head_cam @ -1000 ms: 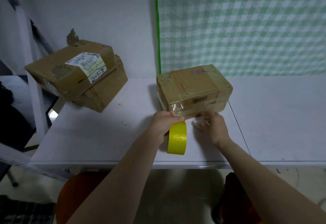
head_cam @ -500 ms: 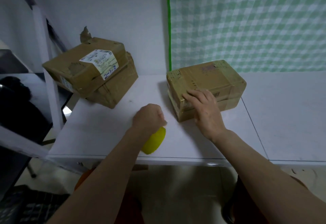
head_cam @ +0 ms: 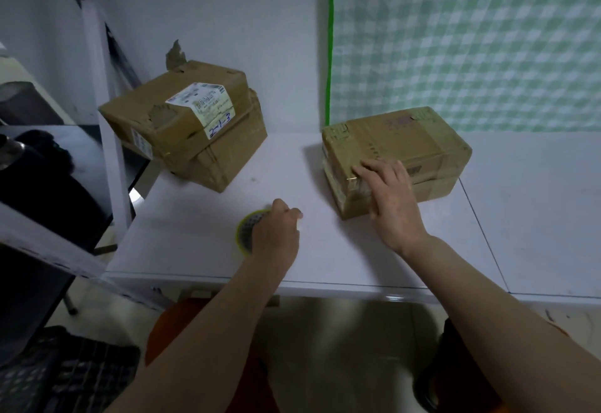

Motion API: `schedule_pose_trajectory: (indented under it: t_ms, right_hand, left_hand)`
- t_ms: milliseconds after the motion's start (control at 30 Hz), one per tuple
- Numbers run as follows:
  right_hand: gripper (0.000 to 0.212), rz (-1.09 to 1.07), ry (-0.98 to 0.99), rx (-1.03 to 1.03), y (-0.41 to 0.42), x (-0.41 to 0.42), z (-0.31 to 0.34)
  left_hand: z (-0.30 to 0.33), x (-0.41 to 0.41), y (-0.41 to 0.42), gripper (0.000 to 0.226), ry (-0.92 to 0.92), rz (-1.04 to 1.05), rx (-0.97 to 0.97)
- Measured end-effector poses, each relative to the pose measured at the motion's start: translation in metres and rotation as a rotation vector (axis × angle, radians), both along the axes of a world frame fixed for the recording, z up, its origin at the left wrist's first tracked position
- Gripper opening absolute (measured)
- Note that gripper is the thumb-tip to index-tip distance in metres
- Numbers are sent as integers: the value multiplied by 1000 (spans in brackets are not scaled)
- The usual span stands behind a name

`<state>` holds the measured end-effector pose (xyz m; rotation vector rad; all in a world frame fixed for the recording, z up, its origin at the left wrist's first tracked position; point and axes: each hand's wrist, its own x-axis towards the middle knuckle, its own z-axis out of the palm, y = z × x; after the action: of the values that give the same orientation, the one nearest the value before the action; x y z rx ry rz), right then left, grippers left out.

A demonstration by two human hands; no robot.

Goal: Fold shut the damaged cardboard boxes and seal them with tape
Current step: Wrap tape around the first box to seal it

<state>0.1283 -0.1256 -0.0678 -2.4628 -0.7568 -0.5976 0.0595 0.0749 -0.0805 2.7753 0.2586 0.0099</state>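
At the bench's back left corner, two scuffed brown cardboard boxes (head_cam: 192, 126) sit stacked, the upper one torn and carrying a white shipping label. Near the front edge, the left hand (head_cam: 276, 233) curls its fingers over a yellow roll of tape (head_cam: 244, 233) lying flat on the smooth white bench (head_cam: 195, 233). Further right, toward the back edge, the glossy tape-wrapped brown cardboard box (head_cam: 396, 146) sits closed, the right hand (head_cam: 390, 198) resting spread fingers on its near top edge.

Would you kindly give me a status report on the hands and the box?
Left hand on tape roll. Right hand flat on taped box. Nothing in the way.
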Motion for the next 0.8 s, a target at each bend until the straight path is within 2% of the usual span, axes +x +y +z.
schedule_pose_trajectory:
  t_ms: [367,467,600,700,800]
  right_hand:
    - [53,69,109,221,-5,0,7]
    - [52,64,129,244,-4,-1,9]
    - [42,63,133,244,-6,1,8]
    - [35,54,89,170,-9,7,7]
    - [32,4,55,117,-12,14,9]
  left_hand:
    - [7,-13,-1,62,70,-9,10]
    - [12,-14,-2,60,80,-18,48]
    - [24,-13,-5,48,120,38,223]
    - [32,-10,-9,43,53,46,370]
    - [38,-2,-16,55,-71,-31,277]
